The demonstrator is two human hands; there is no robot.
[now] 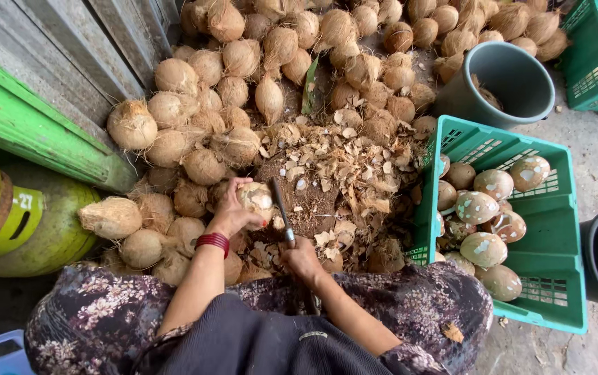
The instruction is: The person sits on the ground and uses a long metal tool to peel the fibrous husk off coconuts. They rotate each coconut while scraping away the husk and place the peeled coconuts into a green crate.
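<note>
Head view showed the left hand [233, 212] with fingers clamped round a hard, heavy-looking, partly peeled coconut [257, 200] on the chopping block [306, 201], best gripped across its rough husk, while the right hand [301, 258] gripped a knife [283, 208].

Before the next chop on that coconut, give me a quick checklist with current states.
1. Left hand grips the coconut: ok.
2. Right hand holds the knife by its handle: ok.
3. Left fingers clear of the blade: cannot tell, blade lies right beside the coconut.
4. Coconut rests steady on the chopping block: cannot tell.
5. Green crate has room for another peeled coconut: ok.
6. Block surface free of shell chips: not ok.
</note>
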